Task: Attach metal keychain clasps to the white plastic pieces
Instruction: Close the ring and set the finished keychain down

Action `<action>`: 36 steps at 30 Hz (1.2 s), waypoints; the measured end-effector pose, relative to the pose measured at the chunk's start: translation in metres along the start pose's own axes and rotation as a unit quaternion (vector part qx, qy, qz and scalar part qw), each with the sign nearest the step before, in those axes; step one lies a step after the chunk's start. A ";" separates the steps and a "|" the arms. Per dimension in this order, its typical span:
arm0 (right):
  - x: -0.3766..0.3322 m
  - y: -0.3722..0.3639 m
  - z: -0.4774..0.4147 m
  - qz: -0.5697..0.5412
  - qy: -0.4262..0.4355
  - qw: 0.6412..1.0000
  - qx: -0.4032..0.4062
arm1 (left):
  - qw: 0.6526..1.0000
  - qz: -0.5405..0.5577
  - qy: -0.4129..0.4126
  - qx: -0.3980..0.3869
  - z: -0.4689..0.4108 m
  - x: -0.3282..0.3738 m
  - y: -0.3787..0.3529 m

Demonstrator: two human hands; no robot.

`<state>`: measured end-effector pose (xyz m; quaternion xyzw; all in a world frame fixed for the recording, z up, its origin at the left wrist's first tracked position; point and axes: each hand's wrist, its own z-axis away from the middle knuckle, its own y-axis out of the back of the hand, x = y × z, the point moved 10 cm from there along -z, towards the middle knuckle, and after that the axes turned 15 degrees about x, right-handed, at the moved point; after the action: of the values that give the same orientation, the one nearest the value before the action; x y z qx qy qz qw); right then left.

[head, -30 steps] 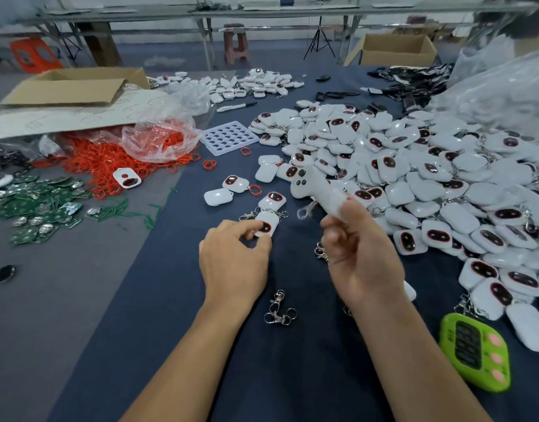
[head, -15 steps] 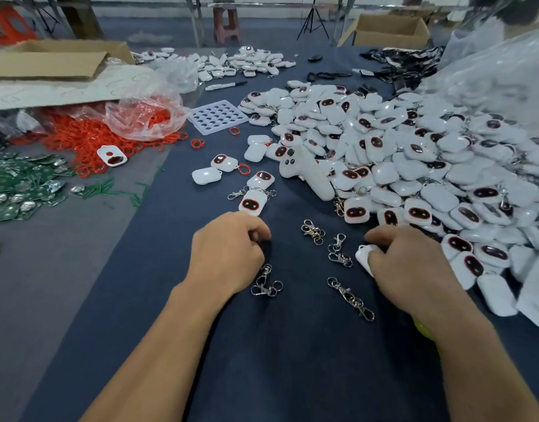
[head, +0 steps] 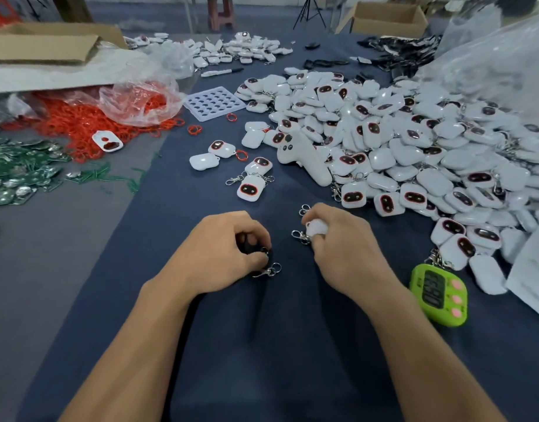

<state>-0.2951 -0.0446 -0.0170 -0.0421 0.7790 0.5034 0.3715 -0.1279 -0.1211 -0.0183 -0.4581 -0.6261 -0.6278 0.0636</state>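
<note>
My right hand (head: 344, 248) grips a white plastic piece (head: 316, 228) low over the blue cloth; a metal clasp (head: 300, 236) sticks out at its left edge. Another clasp (head: 304, 209) lies just above my right fingers. My left hand (head: 222, 251) is curled with thumb and fingertips pinched together; a clasp with a ring (head: 269, 271) lies at its fingertips, and whether the fingers hold it is unclear. A large heap of white pieces (head: 414, 141) with dark red-rimmed faces fills the right half. Two finished pieces (head: 251, 187) with clasps lie ahead of my left hand.
A green timer (head: 438, 295) lies right of my right wrist. A white handheld controller (head: 304, 161) rests at the heap's edge. Orange rings (head: 88, 123) and a plastic bag are at left, green circuit boards (head: 15, 172) further left, and a white tray (head: 213, 103) beyond.
My right hand has moved left and up from the heap with a white piece, uncovering the green timer. My left hand stayed near the clasp on the cloth.
</note>
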 end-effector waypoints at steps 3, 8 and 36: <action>-0.007 -0.012 -0.002 -0.059 0.001 0.998 0.010 | 0.999 0.006 0.030 0.010 -0.003 -0.008 0.001; -0.024 -0.007 -0.017 -0.238 -0.029 0.967 0.085 | 0.977 0.106 0.108 0.151 -0.006 -0.025 0.025; -0.039 -0.040 -0.020 -0.345 -0.087 0.934 0.034 | 0.915 0.315 0.143 0.207 -0.025 -0.039 0.024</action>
<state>-0.2609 -0.0925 -0.0184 -0.2514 0.6977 0.3193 0.5899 -0.1022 -0.1668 -0.0209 -0.5137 -0.5493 -0.4907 0.4400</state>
